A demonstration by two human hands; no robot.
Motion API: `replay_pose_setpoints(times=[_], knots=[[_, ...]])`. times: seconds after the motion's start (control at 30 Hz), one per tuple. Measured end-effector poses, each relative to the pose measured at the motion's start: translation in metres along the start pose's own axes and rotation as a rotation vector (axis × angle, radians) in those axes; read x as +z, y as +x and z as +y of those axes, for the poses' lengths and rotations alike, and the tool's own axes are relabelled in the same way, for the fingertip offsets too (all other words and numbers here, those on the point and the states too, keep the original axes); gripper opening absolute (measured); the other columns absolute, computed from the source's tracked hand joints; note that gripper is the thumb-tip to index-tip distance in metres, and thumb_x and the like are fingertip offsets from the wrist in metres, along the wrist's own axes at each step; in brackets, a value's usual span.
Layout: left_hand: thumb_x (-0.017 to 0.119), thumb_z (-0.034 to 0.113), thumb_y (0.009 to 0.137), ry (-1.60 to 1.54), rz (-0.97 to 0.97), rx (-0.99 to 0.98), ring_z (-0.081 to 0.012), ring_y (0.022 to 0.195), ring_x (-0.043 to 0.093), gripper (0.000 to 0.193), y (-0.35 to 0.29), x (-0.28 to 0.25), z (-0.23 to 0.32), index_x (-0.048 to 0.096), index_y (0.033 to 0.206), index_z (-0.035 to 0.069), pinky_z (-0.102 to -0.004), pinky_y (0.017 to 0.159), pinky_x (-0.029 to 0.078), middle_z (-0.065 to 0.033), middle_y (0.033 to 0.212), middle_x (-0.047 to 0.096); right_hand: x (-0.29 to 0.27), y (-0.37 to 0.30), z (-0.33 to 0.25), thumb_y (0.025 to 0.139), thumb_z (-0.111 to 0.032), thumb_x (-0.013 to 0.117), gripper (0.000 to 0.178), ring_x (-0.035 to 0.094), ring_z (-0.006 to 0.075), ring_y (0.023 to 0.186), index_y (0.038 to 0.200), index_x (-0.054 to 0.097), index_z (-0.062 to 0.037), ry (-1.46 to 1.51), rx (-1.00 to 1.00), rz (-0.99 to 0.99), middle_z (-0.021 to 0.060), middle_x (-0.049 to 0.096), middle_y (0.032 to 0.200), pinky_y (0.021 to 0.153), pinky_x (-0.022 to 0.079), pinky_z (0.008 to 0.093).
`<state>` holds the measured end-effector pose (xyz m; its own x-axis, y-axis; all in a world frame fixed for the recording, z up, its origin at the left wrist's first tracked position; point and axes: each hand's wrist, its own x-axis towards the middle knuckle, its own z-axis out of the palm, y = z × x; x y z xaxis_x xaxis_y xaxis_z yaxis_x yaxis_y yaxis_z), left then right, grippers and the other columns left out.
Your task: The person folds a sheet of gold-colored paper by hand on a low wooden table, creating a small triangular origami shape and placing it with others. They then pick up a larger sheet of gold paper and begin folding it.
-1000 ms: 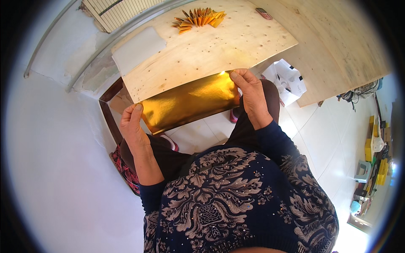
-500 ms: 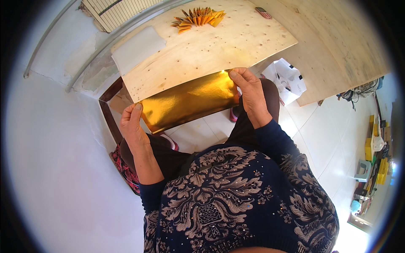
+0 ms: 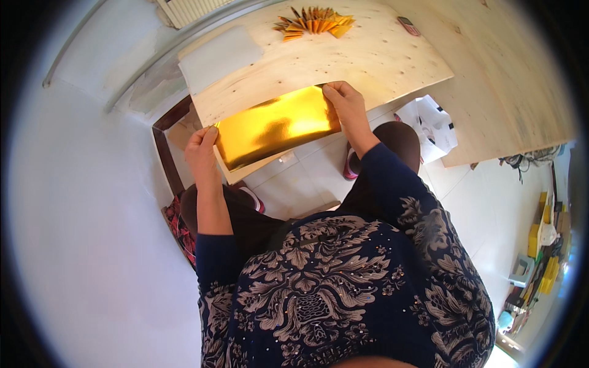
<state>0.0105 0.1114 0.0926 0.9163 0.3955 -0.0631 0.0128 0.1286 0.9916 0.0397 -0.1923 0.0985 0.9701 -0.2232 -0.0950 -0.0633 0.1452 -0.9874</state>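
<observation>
A shiny gold foil sheet [image 3: 276, 126] is stretched between my hands over the near edge of the wooden table [image 3: 380, 61]. My left hand [image 3: 202, 146] pinches its left end, thumb on top. At the upper right corner my right hand [image 3: 345, 104] grips it between thumb and fingers. Dark reflections run along the sheet's lower edge and middle. Farther back on the table lies a fan-like row of folded gold-orange paper pieces [image 3: 314, 23].
A grey-white sheet [image 3: 221, 58] covers the table's left part. A small red phone [image 3: 408, 26] rests at the back right. Beside my right knee stands a white plastic bag [image 3: 426, 129]. Yellow items and a grey stool [image 3: 521, 270] are at the far right.
Both hands have raised the gold sheet up and away from me, so it now overlaps the table's near edge more. The whole view has shifted slightly.
</observation>
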Motion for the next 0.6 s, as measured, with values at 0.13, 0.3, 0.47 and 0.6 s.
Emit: replay_pose_setpoints(times=[0.13, 0.3, 0.47, 0.6], knots=[[0.068, 0.01, 0.085, 0.166, 0.081, -0.019, -0.0085, 0.069, 0.057, 0.012, 0.032, 0.0, -0.031, 0.069, 0.088, -0.002, -0.022, 0.066, 0.045, -0.0024, 0.076, 0.065, 0.027, 0.046, 0.046, 0.088, -0.021, 0.067, 0.015, 0.058, 0.0145, 0.054, 0.09, 0.069, -0.0059, -0.382, -0.089, 0.15, 0.0034, 0.063, 0.067, 0.052, 0.047, 0.0292], [0.068, 0.015, 0.083, 0.31, 0.132, -0.086, -0.0123, 0.065, 0.061, 0.015, 0.05, 0.0, -0.064, 0.07, 0.084, 0.0, -0.0268, 0.064, 0.048, -0.0036, 0.072, 0.066, 0.037, 0.073, 0.083, 0.085, -0.029, 0.068, 0.021, 0.067, 0.0248, 0.075, 0.091, 0.072, -0.0089, -0.936, -0.322, 0.199, 0.0096, 0.068, 0.083, 0.071, 0.052, 0.0365], [0.069, 0.022, 0.082, 0.805, 0.25, 0.031, -0.0204, 0.069, 0.065, 0.016, 0.048, -0.002, -0.088, 0.073, 0.085, 0.006, -0.0364, 0.075, 0.047, -0.007, 0.077, 0.07, 0.038, 0.072, 0.1, 0.083, -0.027, 0.07, 0.02, 0.066, 0.024, 0.077, 0.093, 0.072, -0.0103, -1.085, -0.356, 0.126, 0.0074, 0.068, 0.082, 0.072, 0.049, 0.0383], [0.072, 0.022, 0.081, 0.937, 0.259, 0.08, -0.0232, 0.078, 0.065, 0.021, 0.043, 0.001, -0.097, 0.071, 0.098, 0.01, -0.0397, 0.085, 0.039, -0.0043, 0.081, 0.07, 0.038, 0.068, 0.106, 0.079, -0.023, 0.075, 0.023, 0.063, 0.0218, 0.071, 0.096, 0.068, -0.0108, -1.018, -0.413, 0.148, 0.0027, 0.067, 0.078, 0.071, 0.043, 0.0378]])
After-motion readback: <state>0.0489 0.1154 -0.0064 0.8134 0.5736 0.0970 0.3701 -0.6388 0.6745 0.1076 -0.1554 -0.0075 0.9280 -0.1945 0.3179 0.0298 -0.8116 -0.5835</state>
